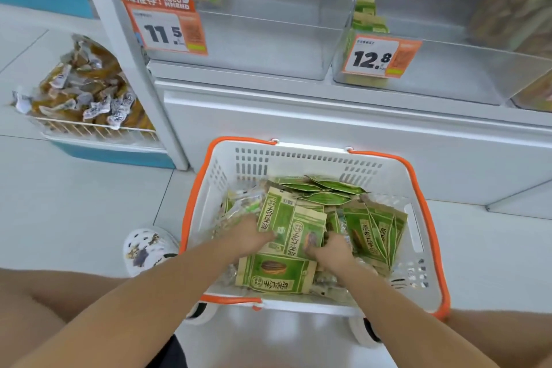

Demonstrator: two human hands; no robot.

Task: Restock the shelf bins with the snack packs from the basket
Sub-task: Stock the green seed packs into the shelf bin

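Note:
A white basket with an orange rim (301, 157) sits on the floor before the shelf, holding several green-and-tan snack packs (276, 276). Both my hands reach down into it. My left hand (254, 233) grips the left edge of a stack of green packs (304, 230), and my right hand (330, 251) curls round the stack's right edge. Above, a clear shelf bin (268, 39) with an 11.5 price tag holds one pale snack bag at the back. The neighbouring clear bin (448, 69), tagged 12.8, has green packs standing at its left.
A wire basket of orange-wrapped snacks (86, 92) stands at the left on a blue base. The white shelf base (328, 128) rises just behind the basket. My white shoe (149, 249) rests on the pale tiled floor left of the basket.

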